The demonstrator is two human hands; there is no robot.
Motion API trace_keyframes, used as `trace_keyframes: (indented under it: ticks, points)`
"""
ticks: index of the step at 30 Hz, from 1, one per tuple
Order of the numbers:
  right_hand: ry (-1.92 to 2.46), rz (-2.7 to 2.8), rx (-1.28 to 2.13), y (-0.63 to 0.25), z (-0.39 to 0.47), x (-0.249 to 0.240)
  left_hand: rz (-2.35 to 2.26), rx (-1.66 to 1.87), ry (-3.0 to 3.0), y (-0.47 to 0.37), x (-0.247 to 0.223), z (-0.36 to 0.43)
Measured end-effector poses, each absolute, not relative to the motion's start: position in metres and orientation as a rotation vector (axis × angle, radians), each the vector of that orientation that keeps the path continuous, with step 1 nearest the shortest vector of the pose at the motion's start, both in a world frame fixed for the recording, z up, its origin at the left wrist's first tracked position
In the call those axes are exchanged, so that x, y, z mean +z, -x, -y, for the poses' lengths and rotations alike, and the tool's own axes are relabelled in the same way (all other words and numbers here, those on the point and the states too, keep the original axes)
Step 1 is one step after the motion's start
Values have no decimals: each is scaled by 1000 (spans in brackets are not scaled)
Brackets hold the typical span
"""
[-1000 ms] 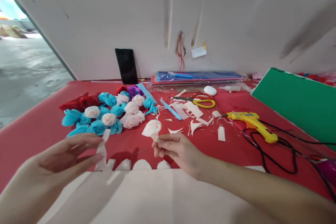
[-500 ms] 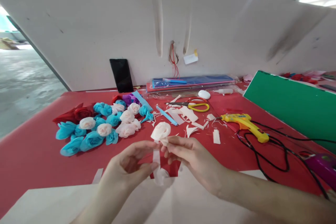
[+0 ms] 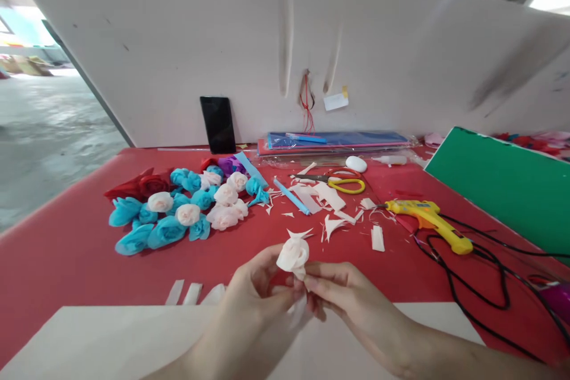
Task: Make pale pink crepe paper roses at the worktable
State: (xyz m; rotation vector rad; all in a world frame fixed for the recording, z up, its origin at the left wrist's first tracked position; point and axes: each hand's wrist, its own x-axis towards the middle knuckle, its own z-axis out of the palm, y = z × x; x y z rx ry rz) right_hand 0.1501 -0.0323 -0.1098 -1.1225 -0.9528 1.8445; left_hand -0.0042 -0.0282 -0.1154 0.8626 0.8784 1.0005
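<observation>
A pale cream paper rose (image 3: 294,254) is held upright just above the near edge of the red table. My right hand (image 3: 351,294) pinches its base from the right. My left hand (image 3: 262,291) is closed around the lower part from the left, its thumb and fingertips at the stem. A pale strip hangs below the fingers, partly hidden by them. Behind and to the left lie several blue flowers (image 3: 167,231), several pale pink flowers (image 3: 226,214) and red flowers (image 3: 154,185).
Yellow-handled scissors (image 3: 346,185), a light blue stick (image 3: 291,196) and paper scraps (image 3: 329,196) lie mid-table. A yellow glue gun (image 3: 430,219) with black cables is at right, near a green board (image 3: 503,190). A black phone (image 3: 218,124) leans on the wall. White paper (image 3: 124,332) lies in front.
The rose is lower and further right in the view. My left hand has closed in on its base beside my right hand. The camera view has shifted a little, showing more pale strips at the near edge.
</observation>
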Motion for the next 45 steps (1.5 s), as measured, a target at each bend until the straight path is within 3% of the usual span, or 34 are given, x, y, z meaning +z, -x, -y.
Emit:
trace_keyframes:
  ticks: [15,32,45]
  points:
    - [828,753,1940,-149,9,-117,-1046,1086,-806,11,-116,30]
    - [855,775,1760,-137,-4,-99,-1204,1004,-1056,12,-102,25]
    - [878,784,1701,-136,0,-76,-1353,1211,-1232,34,-70,-3]
